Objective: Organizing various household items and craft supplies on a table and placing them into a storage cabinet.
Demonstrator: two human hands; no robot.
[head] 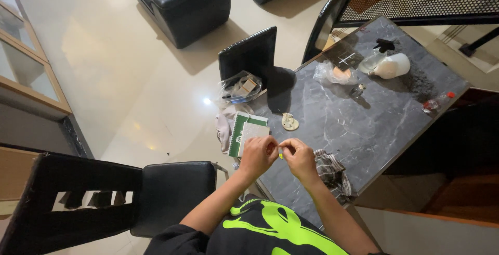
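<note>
The person sits at the near edge of a dark marble table (364, 130), both hands drawn together just above that edge. The left hand (258, 154) is curled nearly closed, its fingertips pinched toward the right hand (300, 157), which is bent the same way; between the two sets of fingertips sits a tiny yellow-green piece (280, 154), held by both as far as I can make out, though it is too small to say what it is. Just beyond the left hand, at the table's left edge, lies a green-and-white spiral notebook (240, 133) with a pale card on top of it, partly hanging over the edge. A little farther in from that edge rests a small cream-coloured flat cutout (290, 122). Under the right wrist, at the near edge, a checked cloth (332, 171) lies crumpled. Toward the far left corner a clear plastic bag (240, 88) holding small parts sits beside the back of a black chair (249, 55). Near the far edge are another crumpled clear bag (335, 73), a spray bottle (375, 57) lying beside a white jug (393, 66), and, by the right edge, a small bottle with a red cap (435, 102) on its side. Another black chair (104, 203) stands to the person's left.
</note>
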